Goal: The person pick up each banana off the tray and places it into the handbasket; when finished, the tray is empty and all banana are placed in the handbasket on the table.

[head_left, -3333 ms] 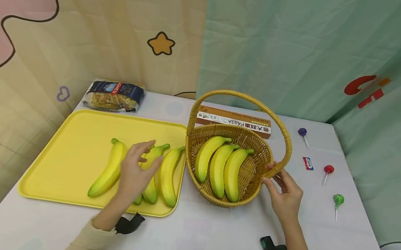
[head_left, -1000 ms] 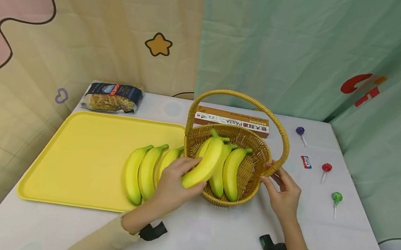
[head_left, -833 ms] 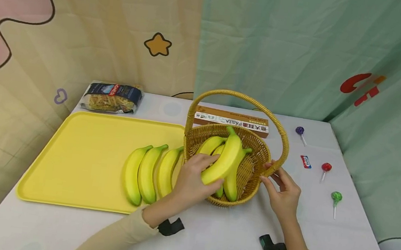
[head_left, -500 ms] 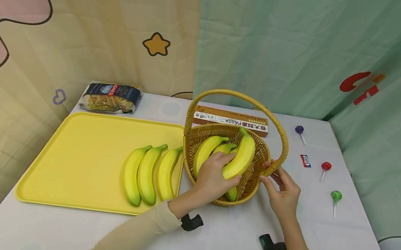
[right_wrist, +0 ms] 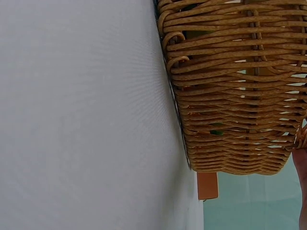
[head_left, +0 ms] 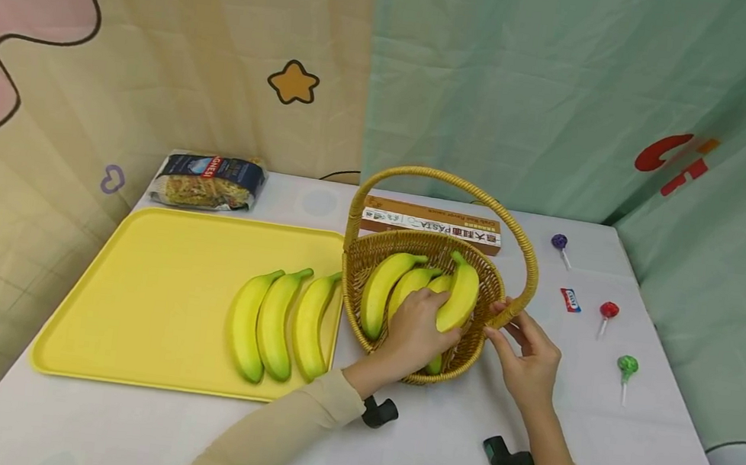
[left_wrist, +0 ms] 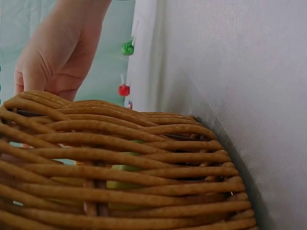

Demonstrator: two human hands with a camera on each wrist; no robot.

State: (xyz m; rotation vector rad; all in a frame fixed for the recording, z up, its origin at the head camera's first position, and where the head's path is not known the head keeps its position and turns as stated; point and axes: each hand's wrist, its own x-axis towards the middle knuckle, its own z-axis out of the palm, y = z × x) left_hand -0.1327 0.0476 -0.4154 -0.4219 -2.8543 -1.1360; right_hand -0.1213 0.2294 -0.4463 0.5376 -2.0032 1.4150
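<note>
A wicker basket (head_left: 354, 303) with a tall arched handle stands in the middle of the table. My left hand (head_left: 416, 329) reaches over its near rim and grips a yellow banana (head_left: 461, 295) at the basket's right side. Beneath and left of that hand lie three more bananas, the leftmost banana (head_left: 380, 291) in full view and the others partly covered. My right hand (head_left: 527, 361) pinches the basket's right rim at the foot of the handle. In the left wrist view the basket's woven wall (left_wrist: 120, 167) hides the left fingers, and the right hand (left_wrist: 60, 52) shows behind the rim.
Left of the basket, a yellow tray (head_left: 152, 292) bears three bananas (head_left: 276, 325) near its right edge. Behind stand a pasta bag (head_left: 209, 182) and a long pasta box (head_left: 432, 222). Lollipops, among them a red lollipop (head_left: 609, 310), and a small wrapped candy (head_left: 570, 300) lie at right.
My left hand has taken a banana from the tray, carried it right over the basket and lowered it at the right side inside. The right hand has stayed on the rim.
</note>
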